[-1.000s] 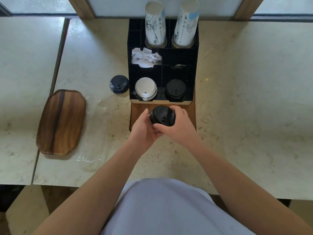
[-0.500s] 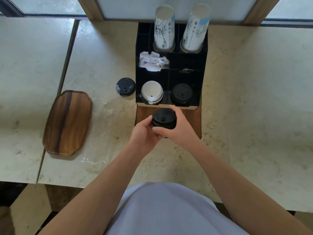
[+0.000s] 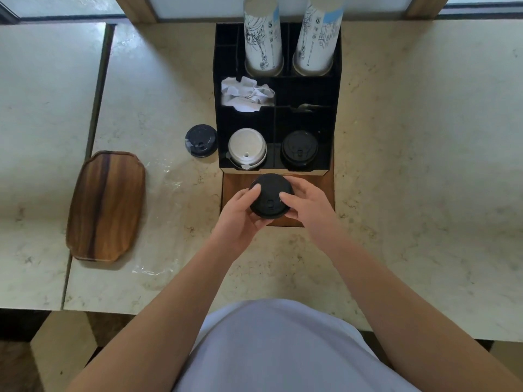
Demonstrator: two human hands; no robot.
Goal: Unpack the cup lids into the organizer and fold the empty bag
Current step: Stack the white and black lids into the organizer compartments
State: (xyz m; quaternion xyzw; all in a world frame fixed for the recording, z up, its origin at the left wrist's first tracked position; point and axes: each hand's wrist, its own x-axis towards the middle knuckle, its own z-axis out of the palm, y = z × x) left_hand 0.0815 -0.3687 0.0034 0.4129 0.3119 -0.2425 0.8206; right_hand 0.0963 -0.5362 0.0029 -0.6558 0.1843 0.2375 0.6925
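Both hands hold a stack of black lids [image 3: 270, 197] just in front of the organizer [image 3: 223, 114], over its wooden base. Left hand [image 3: 240, 213] cups the stack from below-left w/ thumb on top; right hand [image 3: 307, 202] pinches the right edge, so each grip is closed on the stack. Stack's axis is roughly upright, top face up. The black-lid compartment [image 3: 299, 148] lies straight ahead and slightly right, so the right hand is nearer, prob. the carrier. White lids [image 3: 246, 147] fill the left slot. One stray lid [image 3: 201, 140] sits on the counter [image 3: 410, 165] beside the organizer. The clear bag [image 3: 167, 176] lies flat, not yet folded.
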